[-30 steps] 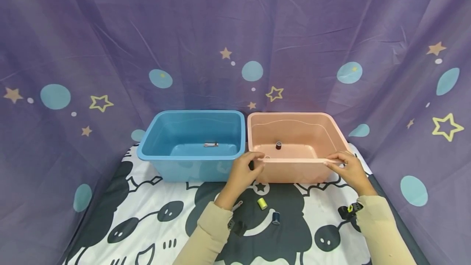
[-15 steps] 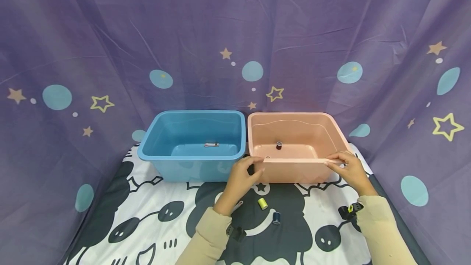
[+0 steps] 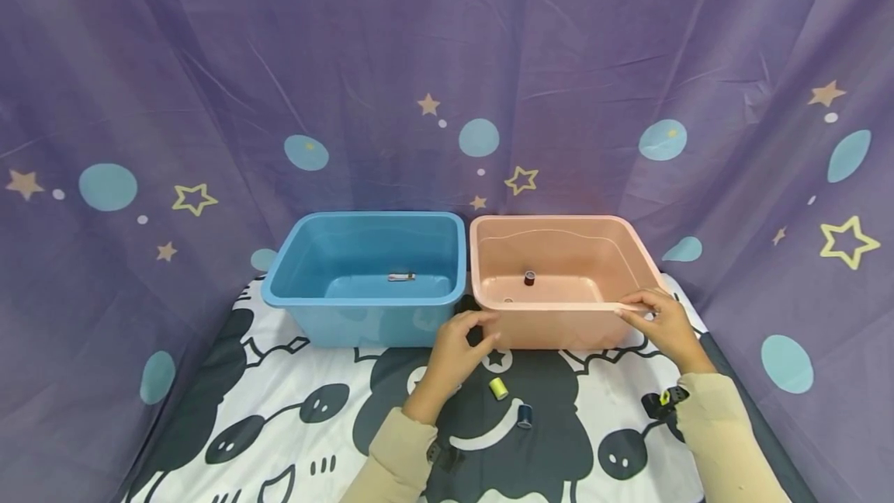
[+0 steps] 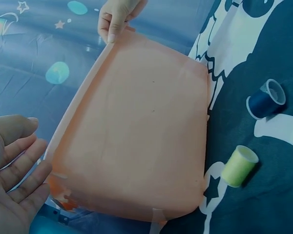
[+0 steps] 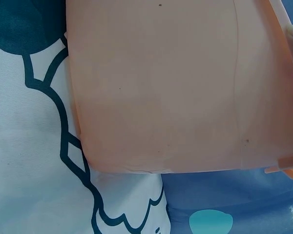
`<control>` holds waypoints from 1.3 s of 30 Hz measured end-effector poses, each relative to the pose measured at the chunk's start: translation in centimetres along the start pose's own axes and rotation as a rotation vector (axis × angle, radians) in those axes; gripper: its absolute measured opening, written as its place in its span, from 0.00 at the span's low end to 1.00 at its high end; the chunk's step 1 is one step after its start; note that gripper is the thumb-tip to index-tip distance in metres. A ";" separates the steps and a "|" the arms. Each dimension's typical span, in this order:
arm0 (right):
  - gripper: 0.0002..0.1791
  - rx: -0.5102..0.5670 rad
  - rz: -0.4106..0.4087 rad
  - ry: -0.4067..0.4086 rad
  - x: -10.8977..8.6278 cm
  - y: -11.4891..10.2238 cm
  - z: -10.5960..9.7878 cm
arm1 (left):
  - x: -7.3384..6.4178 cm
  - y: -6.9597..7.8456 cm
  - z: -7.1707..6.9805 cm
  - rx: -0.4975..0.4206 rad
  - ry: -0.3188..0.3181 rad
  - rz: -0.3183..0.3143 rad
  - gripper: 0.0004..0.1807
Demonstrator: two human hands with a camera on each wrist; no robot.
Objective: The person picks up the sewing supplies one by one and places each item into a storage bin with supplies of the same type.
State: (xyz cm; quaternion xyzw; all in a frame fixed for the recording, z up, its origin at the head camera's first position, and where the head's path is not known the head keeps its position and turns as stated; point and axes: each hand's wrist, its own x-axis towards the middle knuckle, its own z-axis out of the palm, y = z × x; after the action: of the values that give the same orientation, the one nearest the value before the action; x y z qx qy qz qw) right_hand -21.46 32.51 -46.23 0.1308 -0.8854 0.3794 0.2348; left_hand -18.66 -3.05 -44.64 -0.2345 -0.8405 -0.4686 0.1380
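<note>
The pink plastic basin (image 3: 555, 328) stands at the back, right of the centre. My right hand (image 3: 663, 324) pinches its front rim near the right corner; the left wrist view shows that thumb over the rim. By the front left corner is my left hand (image 3: 452, 355), its fingers relaxed and thumb apart, holding nothing. In the left wrist view the left fingers (image 4: 27, 175) lie close to the rim; whether they touch it I cannot tell. A dark thread spool (image 3: 529, 278) is inside the basin, with a small, mostly hidden round thing near the front wall.
A blue basin (image 3: 363, 324) stands left of the pink one, with a small nail-clipper-like item (image 3: 401, 276) inside. A yellow thread spool (image 3: 498, 388) and a navy thread spool (image 3: 524, 416) lie on the patterned cloth in front. A purple curtain (image 3: 391, 53) hangs behind.
My left hand has come off the pink basin's rim and moved slightly down and toward me. My right hand keeps its pinch on the rim. The spools have not moved.
</note>
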 end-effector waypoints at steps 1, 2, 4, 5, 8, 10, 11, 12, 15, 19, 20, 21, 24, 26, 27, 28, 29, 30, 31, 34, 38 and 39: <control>0.07 -0.002 -0.002 0.001 0.0 0.0 0.0 | -0.1 -0.1 0.0 -0.002 0.002 0.004 0.15; 0.07 -0.004 -0.003 0.001 0.0 0.0 0.0 | -0.2 -0.2 0.1 -0.001 0.004 0.002 0.15; 0.07 -0.009 -0.003 0.001 0.0 0.0 0.0 | -0.4 -0.3 0.2 0.001 0.010 0.002 0.15; 0.07 -0.010 -0.003 0.001 0.0 0.1 0.0 | -0.4 -0.4 0.2 0.007 0.013 0.007 0.14; 0.07 -0.009 -0.001 0.000 -0.1 0.1 0.0 | -0.7 -0.7 0.4 0.026 0.015 0.009 0.14; 0.07 -0.005 -0.003 0.000 -0.1 0.1 0.0 | -0.9 -0.8 0.6 0.035 0.010 0.001 0.13; 0.07 -0.003 -0.005 0.002 -0.1 0.1 0.0 | -1.0 -0.9 0.7 0.038 0.007 -0.002 0.13; 0.07 -0.001 -0.007 0.002 -0.1 0.0 0.0 | -1.1 -1.0 0.8 0.035 0.002 -0.014 0.13; 0.07 0.004 -0.013 0.006 -0.1 0.0 0.0 | -1.4 -1.3 1.1 0.020 -0.007 -0.040 0.13; 0.08 0.003 -0.019 0.010 -0.1 -0.1 0.0 | -1.9 -1.7 1.5 0.009 -0.015 -0.049 0.13; 0.08 0.001 -0.018 0.010 -0.1 -0.1 0.0 | -2.1 -1.8 1.6 0.011 -0.016 -0.050 0.13; 0.08 -0.001 -0.016 0.009 -0.1 -0.1 0.0 | -2.2 -1.9 1.7 0.012 -0.020 -0.054 0.13; 0.07 -0.003 -0.009 0.005 -0.1 -0.2 0.0 | -2.5 -2.2 2.1 0.015 -0.028 -0.073 0.13; 0.07 -0.003 -0.003 0.002 -0.1 -0.2 0.0 | -2.8 -2.4 2.3 0.009 -0.029 -0.071 0.13; 0.07 -0.004 -0.003 0.002 -0.1 -0.2 0.0 | -2.9 -2.5 2.4 0.006 -0.028 -0.068 0.13; 0.07 -0.004 -0.003 0.002 -0.1 -0.2 0.0 | -3.0 -2.7 2.6 0.004 -0.025 -0.060 0.12; 0.07 -0.006 -0.003 0.003 -0.1 -0.2 0.0 | -3.1 -2.8 2.7 0.005 -0.020 -0.052 0.12; 0.07 -0.006 -0.003 0.003 -0.1 -0.2 0.0 | -3.2 -2.9 2.8 0.006 -0.014 -0.045 0.12; 0.07 -0.007 -0.003 0.003 -0.1 -0.2 0.0 | -3.3 -3.0 2.9 0.005 -0.010 -0.040 0.12; 0.08 -0.008 -0.004 0.003 -0.1 -0.2 0.0 | -3.6 -3.4 3.2 0.007 -0.009 -0.049 0.12; 0.08 -0.008 -0.003 0.003 -0.1 -0.2 0.0 | -3.9 -3.6 3.5 -0.006 -0.026 -0.078 0.12; 0.08 -0.009 -0.003 0.004 -0.1 -0.2 0.0 | -4.0 -3.7 3.6 -0.006 -0.030 -0.082 0.12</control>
State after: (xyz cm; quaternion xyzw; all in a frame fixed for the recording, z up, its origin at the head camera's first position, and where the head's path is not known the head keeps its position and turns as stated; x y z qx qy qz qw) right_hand -21.31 32.36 -46.12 0.1304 -0.8863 0.3754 0.2378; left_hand -17.26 -2.71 -50.95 -0.2071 -0.8500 -0.4729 0.1052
